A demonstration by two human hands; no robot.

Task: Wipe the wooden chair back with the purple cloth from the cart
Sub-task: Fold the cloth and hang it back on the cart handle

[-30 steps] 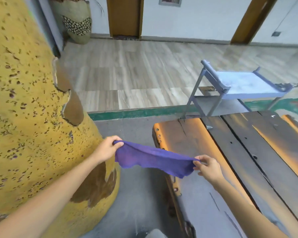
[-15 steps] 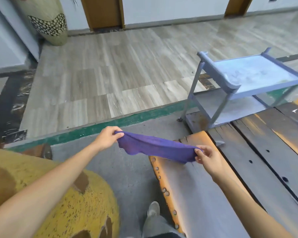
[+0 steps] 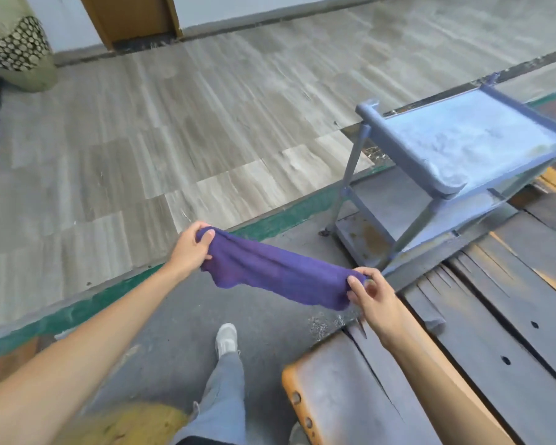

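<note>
Seen from above the person's outstretched arms, the scene runs from a patterned vase at the far left edge, standing on the pale tiled floor, to a cart at the right. A green strip separates the tiles from the darker grey floor nearer the person. At lower left a yellow mottled object shows blurred at the frame's bottom edge. The left hand is raised over the strip, its grip closed on the left end of the purple cloth, thumb on top and the cloth bunched inside the fingers. The cloth spans between the two hands in the air, sagging slightly along its lower edge, its right end lower than its left; it touches nothing else. Below it, a grey trouser leg and a white shoe stand on the dark floor. The right hand pinches the cloth's right end, its grip clamped with fingertips and thumb pressed together on the fabric. Under and beside the right forearm lies the wooden chair back, a weathered slatted surface with an orange-brown rounded edge and dark gaps between planks. Behind it, at upper right, the blue-grey cart stands with its top tray and a lower shelf, well apart from the cloth.
</note>
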